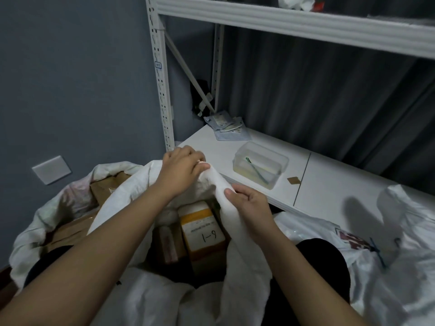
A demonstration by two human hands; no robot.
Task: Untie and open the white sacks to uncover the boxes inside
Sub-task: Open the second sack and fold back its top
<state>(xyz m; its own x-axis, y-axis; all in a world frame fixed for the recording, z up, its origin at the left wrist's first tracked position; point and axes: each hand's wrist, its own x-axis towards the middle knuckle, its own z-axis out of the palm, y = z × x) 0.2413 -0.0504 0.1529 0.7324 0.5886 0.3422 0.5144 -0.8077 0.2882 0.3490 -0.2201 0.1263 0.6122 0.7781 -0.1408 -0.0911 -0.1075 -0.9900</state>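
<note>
Both my arms reach forward: left hand (182,167) pinches the white sack (219,184) rim at 12 o'clock, right hand (249,205) grips it at 3. Labelled box (203,228) sits inside, dead center.

An opened sack (141,184) lies in front, with a labelled box (202,229) inside it. A second sack (47,212) sits to its left, a third sack (388,267) to its right. Behind them, a lidded container (260,164) stands on the shelf (329,184), with packets (229,128) further back.
</note>
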